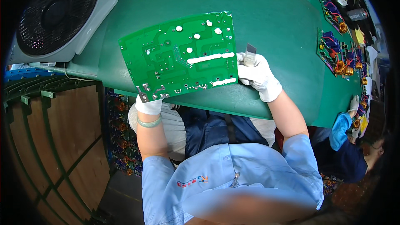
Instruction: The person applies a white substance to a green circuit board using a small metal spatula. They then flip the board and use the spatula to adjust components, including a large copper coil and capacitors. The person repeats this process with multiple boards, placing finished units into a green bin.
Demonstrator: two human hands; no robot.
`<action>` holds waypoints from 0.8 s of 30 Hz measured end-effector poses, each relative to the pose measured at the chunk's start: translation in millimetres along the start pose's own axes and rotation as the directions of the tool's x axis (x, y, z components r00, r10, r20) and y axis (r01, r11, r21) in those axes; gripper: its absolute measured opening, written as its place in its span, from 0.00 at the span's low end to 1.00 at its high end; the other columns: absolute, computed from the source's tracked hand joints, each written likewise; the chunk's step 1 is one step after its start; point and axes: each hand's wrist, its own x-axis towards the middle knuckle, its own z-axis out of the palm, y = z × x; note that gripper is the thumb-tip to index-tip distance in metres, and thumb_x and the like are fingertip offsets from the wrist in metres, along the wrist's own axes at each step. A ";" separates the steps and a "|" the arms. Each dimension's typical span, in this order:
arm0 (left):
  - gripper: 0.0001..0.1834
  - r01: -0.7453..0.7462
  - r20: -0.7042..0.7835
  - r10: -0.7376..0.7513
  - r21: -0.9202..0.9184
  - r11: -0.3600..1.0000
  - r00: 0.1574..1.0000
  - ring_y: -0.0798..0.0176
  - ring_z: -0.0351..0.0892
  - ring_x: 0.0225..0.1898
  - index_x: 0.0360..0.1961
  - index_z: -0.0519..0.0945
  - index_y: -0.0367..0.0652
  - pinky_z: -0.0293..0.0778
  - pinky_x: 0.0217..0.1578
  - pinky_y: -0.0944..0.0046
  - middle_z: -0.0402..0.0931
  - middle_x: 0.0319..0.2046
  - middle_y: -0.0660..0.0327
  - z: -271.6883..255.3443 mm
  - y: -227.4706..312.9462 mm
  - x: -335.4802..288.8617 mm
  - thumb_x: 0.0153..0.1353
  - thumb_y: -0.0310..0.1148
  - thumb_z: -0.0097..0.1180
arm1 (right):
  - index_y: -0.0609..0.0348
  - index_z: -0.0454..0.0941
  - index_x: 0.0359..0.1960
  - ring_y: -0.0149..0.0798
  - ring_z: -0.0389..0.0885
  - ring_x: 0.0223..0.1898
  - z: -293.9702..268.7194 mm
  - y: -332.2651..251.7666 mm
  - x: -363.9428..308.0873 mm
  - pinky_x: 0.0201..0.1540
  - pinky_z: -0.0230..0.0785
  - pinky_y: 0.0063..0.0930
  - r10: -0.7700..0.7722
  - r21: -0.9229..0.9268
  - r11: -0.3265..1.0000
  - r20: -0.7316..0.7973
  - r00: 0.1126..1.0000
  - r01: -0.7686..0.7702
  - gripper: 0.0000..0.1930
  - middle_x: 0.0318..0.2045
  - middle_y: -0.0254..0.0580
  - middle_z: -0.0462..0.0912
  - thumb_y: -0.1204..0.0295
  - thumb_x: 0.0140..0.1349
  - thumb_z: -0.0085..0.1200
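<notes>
Gripping from two sides, the left hand [148,106] pinches the lower left corner of the green circuit board [183,56], while the right hand [258,74] closes on its right edge and a small grey scraper [250,54]. Between both grips, the board's long axis runs sideways, tilted above the green worktop [275,16].

Illumination is bright and even, from overhead. Shadows are soft and short. White patches on the circuit board [181,56] show mild glare. Fisheye distortion bends edges; corners vignette to black. The near foreground is blurred.
</notes>
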 end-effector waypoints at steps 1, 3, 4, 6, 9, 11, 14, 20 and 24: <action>0.22 0.001 -0.001 -0.001 0.000 1.000 1.000 0.56 0.76 0.52 0.62 0.66 0.42 0.76 0.49 0.57 0.72 0.56 0.55 0.2 0.0 -0.5 0.67 0.33 0.49 | 0.69 0.77 0.53 0.17 0.65 0.17 -0.2 0.2 -0.2 0.20 0.52 0.13 -0.006 0.000 1.000 0.011 1.000 0.006 0.24 0.26 0.27 0.76 0.69 0.56 0.65; 0.22 0.005 -0.005 -0.005 0.005 1.000 1.000 0.56 0.76 0.51 0.62 0.66 0.42 0.76 0.49 0.57 0.72 0.56 0.55 -0.5 1.0 -1.0 0.67 0.33 0.49 | 0.70 0.77 0.53 0.18 0.65 0.18 -0.6 0.5 -1.0 0.20 0.53 0.13 -0.018 0.001 1.000 0.030 0.999 0.018 0.24 0.25 0.27 0.76 0.69 0.56 0.65; 0.22 0.007 -0.005 -0.007 0.006 1.000 1.000 0.56 0.76 0.51 0.62 0.66 0.42 0.76 0.49 0.57 0.72 0.56 0.55 -0.1 1.1 -1.0 0.67 0.33 0.49 | 0.70 0.77 0.53 0.18 0.66 0.18 -1.0 0.9 -1.2 0.20 0.53 0.13 -0.022 0.008 1.000 0.039 0.999 0.022 0.25 0.26 0.27 0.77 0.69 0.56 0.65; 0.22 0.010 -0.007 -0.010 0.004 1.000 1.000 0.56 0.76 0.51 0.61 0.66 0.42 0.76 0.48 0.57 0.72 0.56 0.55 -0.1 1.9 0.3 0.67 0.33 0.49 | 0.70 0.77 0.54 0.18 0.66 0.18 -1.6 1.7 -1.3 0.20 0.54 0.14 -0.030 0.023 0.999 0.057 0.998 0.029 0.25 0.26 0.28 0.77 0.69 0.56 0.65; 0.22 0.014 -0.005 -0.014 0.002 1.000 1.000 0.57 0.76 0.50 0.61 0.66 0.42 0.76 0.48 0.57 0.73 0.56 0.55 0.5 3.5 1.7 0.67 0.33 0.49 | 0.68 0.77 0.53 0.19 0.67 0.19 -0.8 0.2 -2.7 0.20 0.55 0.14 -0.008 0.024 1.000 0.043 0.999 0.007 0.24 0.27 0.29 0.78 0.70 0.56 0.65; 0.22 0.019 -0.005 -0.019 0.003 1.000 1.000 0.57 0.76 0.50 0.61 0.66 0.42 0.76 0.48 0.58 0.73 0.56 0.55 1.3 3.6 2.9 0.67 0.34 0.49 | 0.68 0.78 0.53 0.19 0.67 0.19 -0.1 -1.2 -2.3 0.20 0.55 0.15 0.001 0.009 1.000 0.048 0.999 -0.001 0.23 0.27 0.30 0.79 0.70 0.56 0.65; 0.22 0.022 -0.001 -0.022 0.010 1.000 1.000 0.57 0.76 0.50 0.61 0.67 0.42 0.76 0.47 0.58 0.73 0.55 0.55 1.6 4.4 3.1 0.67 0.34 0.50 | 0.67 0.78 0.53 0.19 0.67 0.18 -0.3 -1.7 -2.7 0.20 0.55 0.15 -0.007 0.013 1.000 0.060 0.998 0.006 0.22 0.28 0.31 0.79 0.71 0.56 0.65; 0.22 0.033 0.003 -0.033 0.006 0.999 0.999 0.57 0.76 0.49 0.61 0.67 0.42 0.76 0.46 0.58 0.73 0.55 0.55 -0.6 4.8 0.6 0.67 0.34 0.50 | 0.67 0.78 0.53 0.19 0.67 0.18 -2.4 -0.8 -2.3 0.20 0.56 0.15 -0.009 0.021 1.000 0.076 0.997 0.008 0.22 0.28 0.32 0.80 0.71 0.57 0.64; 0.22 0.038 0.002 -0.038 0.007 0.999 0.999 0.57 0.76 0.48 0.60 0.67 0.42 0.76 0.46 0.59 0.73 0.55 0.54 -1.1 5.8 -0.8 0.67 0.34 0.50 | 0.67 0.78 0.53 0.20 0.67 0.18 -1.5 -0.9 -1.9 0.20 0.56 0.15 -0.008 0.025 1.000 0.077 0.997 0.006 0.22 0.28 0.32 0.80 0.71 0.57 0.64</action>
